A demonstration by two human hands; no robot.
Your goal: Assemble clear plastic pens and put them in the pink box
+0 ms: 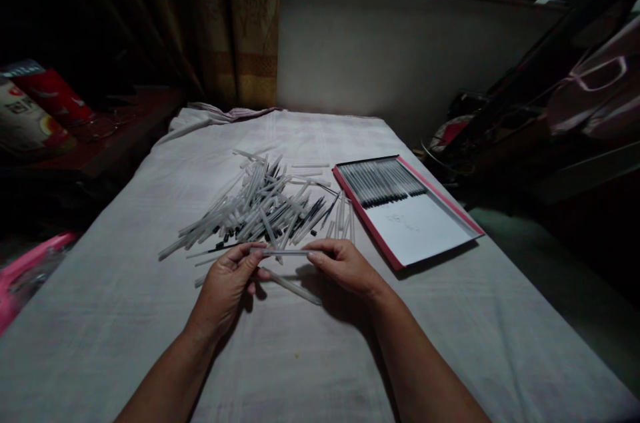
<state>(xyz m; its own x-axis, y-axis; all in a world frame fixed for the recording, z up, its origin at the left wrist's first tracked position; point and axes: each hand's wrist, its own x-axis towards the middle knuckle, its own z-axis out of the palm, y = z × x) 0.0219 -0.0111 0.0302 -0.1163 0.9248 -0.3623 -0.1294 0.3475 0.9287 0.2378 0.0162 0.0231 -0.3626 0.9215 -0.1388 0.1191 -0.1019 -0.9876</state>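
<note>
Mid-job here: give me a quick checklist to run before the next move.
1. Thin stick gripped at one end by the left hand: ok.
2. Its other end gripped by the right hand: ok.
3. Red-edged tray lying open: ok.
4. Row of black-ended sticks side by side in it: ok.
5. Loose pile all one kind: not ok, pale and black pieces mixed.
6. Pale piece below, free of the left hand: cannot tell.

A slim, translucent tube stretches level, ends toward nine and three o'clock; at its six o'clock, a whitish tube slants toward four o'clock.
</note>
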